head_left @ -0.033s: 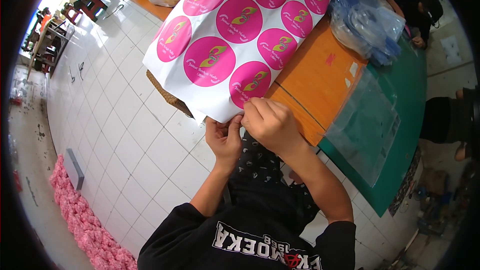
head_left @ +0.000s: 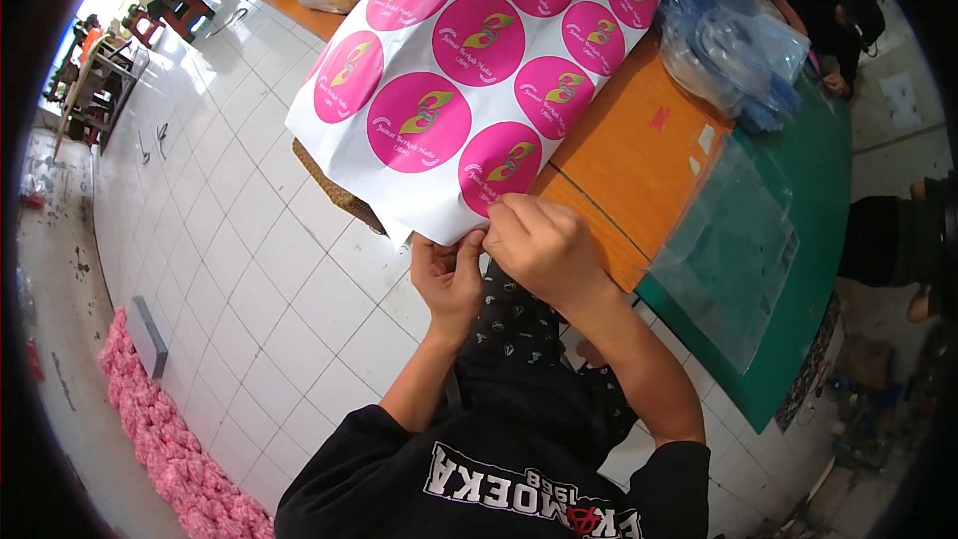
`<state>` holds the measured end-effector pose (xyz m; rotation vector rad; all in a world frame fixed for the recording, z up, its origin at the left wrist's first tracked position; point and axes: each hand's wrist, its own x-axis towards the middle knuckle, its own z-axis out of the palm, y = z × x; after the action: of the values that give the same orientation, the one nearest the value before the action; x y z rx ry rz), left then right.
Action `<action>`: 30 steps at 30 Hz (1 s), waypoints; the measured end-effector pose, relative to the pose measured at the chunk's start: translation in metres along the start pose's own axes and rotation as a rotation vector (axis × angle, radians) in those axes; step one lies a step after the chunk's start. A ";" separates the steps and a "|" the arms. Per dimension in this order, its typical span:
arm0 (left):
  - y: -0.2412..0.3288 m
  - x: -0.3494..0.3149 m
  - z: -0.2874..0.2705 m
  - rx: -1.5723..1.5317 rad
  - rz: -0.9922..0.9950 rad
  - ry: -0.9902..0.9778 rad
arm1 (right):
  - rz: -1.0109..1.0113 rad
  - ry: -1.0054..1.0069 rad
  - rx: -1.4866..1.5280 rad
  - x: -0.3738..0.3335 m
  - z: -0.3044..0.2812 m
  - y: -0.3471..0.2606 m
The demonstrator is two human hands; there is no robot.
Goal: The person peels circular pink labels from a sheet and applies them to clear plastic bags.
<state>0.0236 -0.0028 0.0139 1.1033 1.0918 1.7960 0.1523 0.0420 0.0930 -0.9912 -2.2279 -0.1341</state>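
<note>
A white sheet (head_left: 479, 100) of round pink stickers with green and yellow designs drapes over the table's near end toward me. My left hand (head_left: 446, 279) is closed in a pinch at its near edge, thumb and fingertips together. Beside it, my right hand (head_left: 547, 245) also pinches that edge, just below the nearest pink sticker (head_left: 499, 168). The two hands' fingertips almost meet; what exactly lies between them is too small to tell. From under the sheet's left side a brown woven-looking edge (head_left: 334, 190) sticks out.
Right of the sheet runs an orange tabletop (head_left: 629, 165), then a green one (head_left: 723, 364) with a flat clear plastic bag (head_left: 733, 250). A heap of bluish plastic bags (head_left: 728, 40) lies farther back. Another person (head_left: 843, 20) is at far right. Pink stringy material (head_left: 170, 429) lies on the floor.
</note>
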 end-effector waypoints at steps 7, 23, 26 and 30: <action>0.006 0.014 -0.005 -0.172 -0.185 0.006 | 0.298 0.161 0.468 -0.006 -0.013 0.005; 0.027 0.013 -0.005 -0.244 -0.427 0.092 | 1.254 0.422 1.645 -0.043 0.018 -0.021; 0.029 0.008 -0.001 0.014 -0.331 0.210 | 1.193 0.387 1.650 -0.047 0.025 -0.017; 0.029 0.014 -0.026 0.689 0.505 0.218 | 1.158 0.405 1.625 -0.046 0.028 -0.021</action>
<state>-0.0092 -0.0079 0.0375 1.7354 1.7642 2.0038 0.1446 0.0087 0.0458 -0.8631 -0.5605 1.5161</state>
